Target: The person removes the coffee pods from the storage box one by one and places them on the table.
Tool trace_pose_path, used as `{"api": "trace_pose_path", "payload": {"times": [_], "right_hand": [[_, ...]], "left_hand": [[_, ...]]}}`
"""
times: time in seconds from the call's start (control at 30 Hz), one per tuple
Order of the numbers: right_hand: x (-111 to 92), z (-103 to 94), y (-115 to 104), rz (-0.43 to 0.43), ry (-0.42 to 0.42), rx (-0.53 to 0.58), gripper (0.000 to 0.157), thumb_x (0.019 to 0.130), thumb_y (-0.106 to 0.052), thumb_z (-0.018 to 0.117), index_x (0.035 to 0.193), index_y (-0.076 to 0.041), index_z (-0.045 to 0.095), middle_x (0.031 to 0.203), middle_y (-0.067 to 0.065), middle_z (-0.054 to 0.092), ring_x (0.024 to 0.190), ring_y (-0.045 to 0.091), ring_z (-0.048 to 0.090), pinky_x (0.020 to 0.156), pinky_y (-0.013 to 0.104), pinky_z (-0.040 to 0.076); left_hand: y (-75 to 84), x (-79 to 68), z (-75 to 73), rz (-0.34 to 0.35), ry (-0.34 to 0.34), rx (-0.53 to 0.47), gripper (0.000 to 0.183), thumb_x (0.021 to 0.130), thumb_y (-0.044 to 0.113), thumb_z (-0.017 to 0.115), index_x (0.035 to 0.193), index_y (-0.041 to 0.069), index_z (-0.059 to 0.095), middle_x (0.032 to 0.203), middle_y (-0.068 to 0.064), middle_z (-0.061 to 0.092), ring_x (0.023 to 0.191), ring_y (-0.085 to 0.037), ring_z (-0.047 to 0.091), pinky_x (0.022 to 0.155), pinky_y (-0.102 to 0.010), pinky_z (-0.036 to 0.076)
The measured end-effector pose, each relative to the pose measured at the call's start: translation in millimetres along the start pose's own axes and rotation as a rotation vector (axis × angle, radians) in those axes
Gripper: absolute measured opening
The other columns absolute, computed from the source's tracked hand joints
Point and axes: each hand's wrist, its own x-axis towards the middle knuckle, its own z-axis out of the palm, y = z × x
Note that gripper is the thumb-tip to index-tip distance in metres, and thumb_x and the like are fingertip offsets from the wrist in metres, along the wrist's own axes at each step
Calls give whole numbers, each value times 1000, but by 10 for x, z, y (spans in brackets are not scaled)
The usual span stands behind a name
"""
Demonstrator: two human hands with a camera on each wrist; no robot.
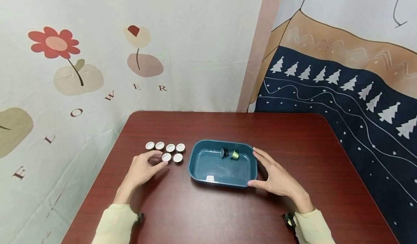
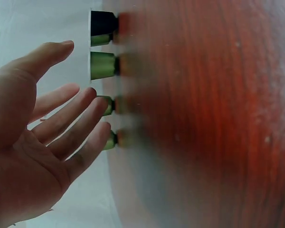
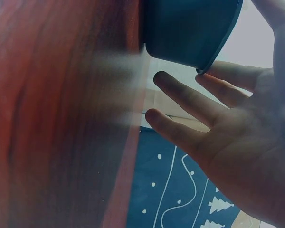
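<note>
Several coffee capsules (image 1: 177, 158) stand lid-up in two rows on the table, their white lids showing. From the side, in the left wrist view, their bodies are green, such as one green capsule (image 2: 102, 65), and one is black (image 2: 102, 23). My left hand (image 1: 142, 168) is at the front left of the group, thumb and fingers spread around the nearest capsule (image 1: 166, 157) and nothing gripped. A blue rectangular dish (image 1: 208, 180) holds a black capsule (image 1: 224, 152) and a green capsule (image 1: 235, 155), both tipped over. At its right end, my right hand (image 1: 277, 177) touches the rim with extended fingertips (image 3: 204, 80).
The dark red wooden table (image 1: 208, 215) has rounded far corners. Behind it hangs a pale cloth (image 1: 202, 37) with flowers and letters. A dark blue cloth (image 1: 303, 88) with white trees hangs at the right.
</note>
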Motion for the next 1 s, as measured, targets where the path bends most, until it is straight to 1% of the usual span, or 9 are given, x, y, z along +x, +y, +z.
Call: {"api": "trace_pose_path", "payload": {"times": [0.13, 0.27, 0.33, 0.43, 0.57, 0.67, 0.8, 0.9, 1.0], "right_hand": [[3, -3, 0, 1, 0, -1, 112, 91, -65, 89, 177, -14, 38, 186, 3, 33, 164, 37, 48, 122, 65, 53], [3, -3, 4, 3, 0, -3, 112, 91, -66, 89, 177, -14, 38, 186, 4, 33, 164, 38, 48, 122, 65, 53], [2, -1, 7, 2, 0, -3, 113, 91, -66, 88, 177, -14, 38, 186, 4, 33, 164, 38, 48, 122, 65, 53], [3, 3, 13, 1, -1, -3, 112, 91, -67, 88, 177, -14, 38, 186, 4, 33, 164, 38, 48, 122, 65, 53], [3, 9, 22, 1, -2, -3, 113, 91, -67, 88, 177, -14, 38, 186, 4, 33, 164, 37, 48, 122, 65, 53], [3, 11, 26, 3, -2, -3, 113, 91, -67, 88, 177, -14, 38, 186, 4, 33, 164, 38, 48, 122, 65, 53], [1, 10, 25, 7, -4, -1, 113, 91, -66, 88, 177, -14, 37, 186, 4, 32, 164, 38, 48, 122, 65, 53], [1, 7, 20, 8, -3, 0, 112, 91, -65, 89, 177, -14, 37, 187, 4, 32, 164, 38, 48, 122, 66, 53], [1, 4, 17, 4, -2, -1, 112, 92, -65, 89, 177, -13, 38, 186, 4, 32, 164, 38, 48, 122, 65, 53]], "left_hand": [[44, -20, -52, 0, -4, 0, 45, 98, 36, 91, 131, 8, 81, 115, -9, 89, 104, -26, 87, 97, -51, 67], [135, -19, -88, 18, -8, -13, 50, 99, 40, 90, 135, 7, 79, 124, -12, 86, 104, -26, 87, 99, -53, 67], [196, -12, -96, 40, -3, -6, 52, 98, 40, 90, 137, 7, 79, 129, -13, 85, 107, -28, 86, 100, -55, 66], [292, -1, -90, 86, 16, 15, 53, 97, 38, 91, 138, 7, 78, 134, -14, 82, 117, -33, 82, 104, -58, 63], [428, 25, -56, 145, 20, 25, 52, 95, 37, 92, 138, 11, 79, 134, -10, 82, 122, -34, 77, 106, -57, 60], [525, 55, -29, 170, -3, 7, 49, 96, 37, 91, 138, 17, 78, 135, -7, 80, 124, -32, 75, 109, -55, 58], [644, 103, -9, 204, -31, -4, 51, 95, 36, 91, 141, 20, 76, 144, -6, 75, 136, -31, 70, 118, -55, 55], [735, 143, 1, 249, -46, 10, 57, 94, 37, 93, 144, 17, 74, 146, -6, 75, 139, -31, 69, 122, -56, 53], [828, 176, 9, 286, -69, 20, 62, 94, 39, 93, 147, 16, 72, 148, -5, 74, 139, -30, 70, 121, -57, 53]]}}
